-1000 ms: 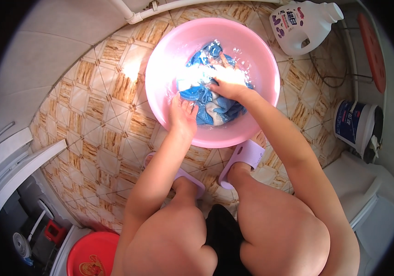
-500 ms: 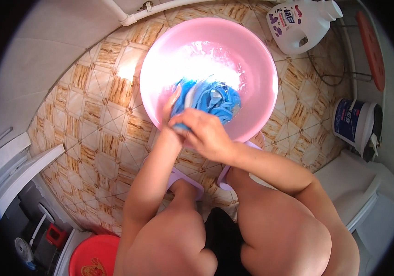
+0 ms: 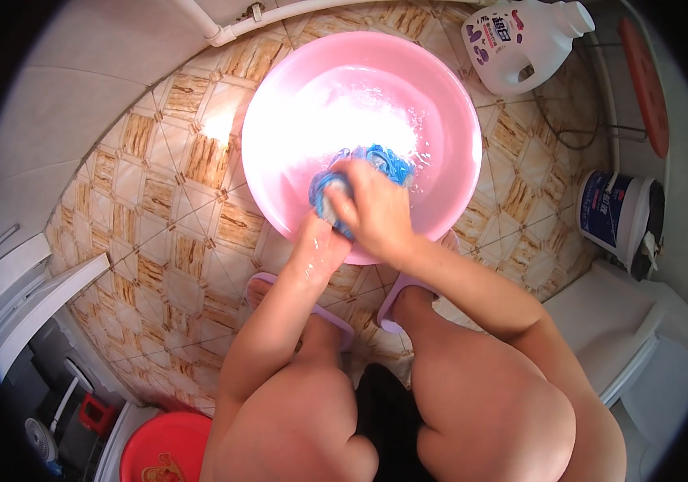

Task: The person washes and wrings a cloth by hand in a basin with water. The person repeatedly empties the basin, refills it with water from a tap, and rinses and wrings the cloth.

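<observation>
A wet, bunched blue cloth (image 3: 390, 160) with paler patches is between my hands, low in the pink basin (image 3: 460, 181) of water. My right hand (image 3: 374, 210) lies over the bundle, its fingers curled round it. From the near left, my left hand (image 3: 321, 238) grips the cloth's lower end, with most of its fingers hidden by the fabric. The far part of the cloth hangs down toward the water. Strong glare whitens the water and the basin's left half, and the wrist of my left arm is wet.
Beyond the basin on the right stands a white detergent jug (image 3: 513, 48). A white bucket with a dark label (image 3: 613, 217) sits farther right, below a red panel (image 3: 645, 88). At lower left is a red basin (image 3: 167, 446). Patterned tiles (image 3: 179, 273) cover the floor.
My right hand has moved up and over the cloth, and my left hand has turned beneath it. The cloth is now bunched more tightly between them.
</observation>
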Available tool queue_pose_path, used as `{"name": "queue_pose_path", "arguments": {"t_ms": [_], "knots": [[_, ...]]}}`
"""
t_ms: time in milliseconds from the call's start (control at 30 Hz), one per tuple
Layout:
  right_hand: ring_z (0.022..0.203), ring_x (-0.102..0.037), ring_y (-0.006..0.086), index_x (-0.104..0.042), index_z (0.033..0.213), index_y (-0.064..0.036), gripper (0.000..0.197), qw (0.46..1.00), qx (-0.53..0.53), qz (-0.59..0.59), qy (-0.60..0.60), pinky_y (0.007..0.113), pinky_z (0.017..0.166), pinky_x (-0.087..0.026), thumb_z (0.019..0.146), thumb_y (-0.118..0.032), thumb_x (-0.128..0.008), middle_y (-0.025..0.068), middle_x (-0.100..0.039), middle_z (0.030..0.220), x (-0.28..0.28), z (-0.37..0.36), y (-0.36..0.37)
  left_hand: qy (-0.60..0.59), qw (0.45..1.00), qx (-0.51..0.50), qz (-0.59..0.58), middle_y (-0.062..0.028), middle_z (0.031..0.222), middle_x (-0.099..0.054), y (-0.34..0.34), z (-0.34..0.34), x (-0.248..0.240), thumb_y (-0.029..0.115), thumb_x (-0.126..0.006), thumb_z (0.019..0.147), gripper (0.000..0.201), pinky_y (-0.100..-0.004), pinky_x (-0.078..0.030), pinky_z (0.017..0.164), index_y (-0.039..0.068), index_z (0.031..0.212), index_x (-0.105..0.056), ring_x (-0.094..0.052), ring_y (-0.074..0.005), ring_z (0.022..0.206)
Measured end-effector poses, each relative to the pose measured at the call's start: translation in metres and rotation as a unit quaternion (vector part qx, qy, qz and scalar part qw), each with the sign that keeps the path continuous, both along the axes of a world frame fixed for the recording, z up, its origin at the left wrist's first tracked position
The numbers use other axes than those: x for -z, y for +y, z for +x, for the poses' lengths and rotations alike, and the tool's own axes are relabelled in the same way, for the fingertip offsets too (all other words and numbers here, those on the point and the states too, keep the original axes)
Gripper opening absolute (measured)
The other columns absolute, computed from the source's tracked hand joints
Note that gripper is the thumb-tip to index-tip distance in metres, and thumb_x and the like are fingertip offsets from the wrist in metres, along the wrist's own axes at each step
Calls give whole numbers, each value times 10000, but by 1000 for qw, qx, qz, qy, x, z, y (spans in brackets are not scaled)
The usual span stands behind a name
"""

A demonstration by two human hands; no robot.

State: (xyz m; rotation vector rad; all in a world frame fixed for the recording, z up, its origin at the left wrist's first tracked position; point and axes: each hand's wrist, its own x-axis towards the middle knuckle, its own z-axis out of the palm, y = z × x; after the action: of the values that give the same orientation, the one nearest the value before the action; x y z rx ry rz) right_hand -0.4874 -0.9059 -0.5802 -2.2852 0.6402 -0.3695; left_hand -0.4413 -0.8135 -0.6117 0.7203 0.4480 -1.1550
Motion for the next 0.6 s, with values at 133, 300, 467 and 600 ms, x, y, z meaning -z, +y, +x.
{"name": "queue_pose_path", "arguments": {"t_ms": [133,300,467,600], "knots": [[622,-596,301,-546,823,-69,241,993,-118,-30,-11,391,540,-461,829,-308,-577,122,-591,697,-13,-3,12,23,1000,20,5,-47,1193,-512,-4,-9,-11,259,-396,949,319,-343,-430,931,94,1216,-450,-508,-170,1094],[565,-588,296,-550,785,-81,224,985,-77,-92,126,392,503,-461,832,-298,-584,140,-576,620,9,23,-52,-19,996,40,72,-48,1174,-534,-13,0,-16,333,-415,940,398,-350,-453,885,80,1245,-438,-539,-161,1056],[865,-602,323,-570,1053,-100,282,992,68,39,101,442,746,-466,863,-300,-510,170,-624,927,13,38,-101,-175,969,43,169,-110,1202,-529,-20,52,-34,541,-363,890,636,-408,-370,956,43,1284,-393,-531,-260,1080],[1283,-270,410,-391,1301,-152,563,994,65,-30,82,572,992,-257,803,-303,-604,206,-257,1414,47,22,-102,-174,973,38,149,-145,1383,-343,-25,63,-17,585,-380,858,765,-459,-291,1006,93,1410,-186,-352,-320,1259]]}}
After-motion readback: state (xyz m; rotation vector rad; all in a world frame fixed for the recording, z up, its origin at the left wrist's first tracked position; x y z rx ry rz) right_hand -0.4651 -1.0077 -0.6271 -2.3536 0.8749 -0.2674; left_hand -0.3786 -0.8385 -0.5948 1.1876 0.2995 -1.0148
